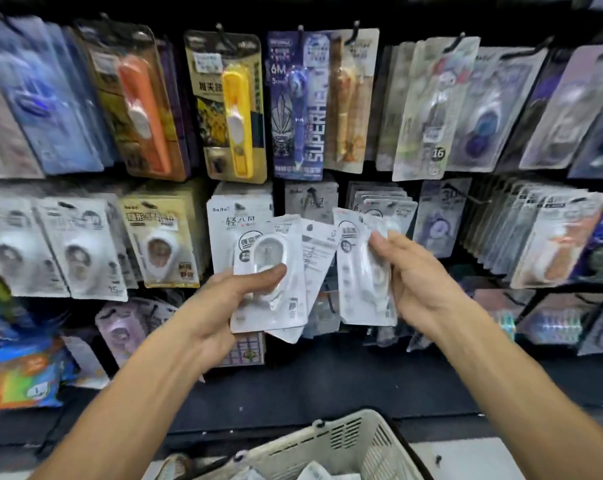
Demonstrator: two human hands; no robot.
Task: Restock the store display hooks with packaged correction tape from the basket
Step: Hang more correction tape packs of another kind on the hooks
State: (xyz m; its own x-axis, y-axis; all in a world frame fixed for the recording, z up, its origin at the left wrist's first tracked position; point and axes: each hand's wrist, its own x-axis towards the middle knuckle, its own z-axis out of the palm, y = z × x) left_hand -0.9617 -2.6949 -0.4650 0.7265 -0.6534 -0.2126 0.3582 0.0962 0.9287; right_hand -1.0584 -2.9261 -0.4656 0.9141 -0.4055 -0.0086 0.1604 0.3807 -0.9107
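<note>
My left hand (230, 292) grips a fanned bunch of white correction tape packs (276, 271), thumb across the front pack. My right hand (414, 271) holds another white correction tape pack or two (359, 271) upright, fingertips at the upper right edge. Both bunches are raised in front of the middle row of display hooks (312, 199), where matching white packs hang. The cream plastic basket (345, 441) sits low at the bottom centre, with a few white packs inside.
The display wall is crowded with hanging packs: orange (144, 112) and yellow (237, 116) tape pens on the top row, white packs (75, 251) at left, grey packs (535, 237) at right. A dark shelf ledge (328, 386) runs below.
</note>
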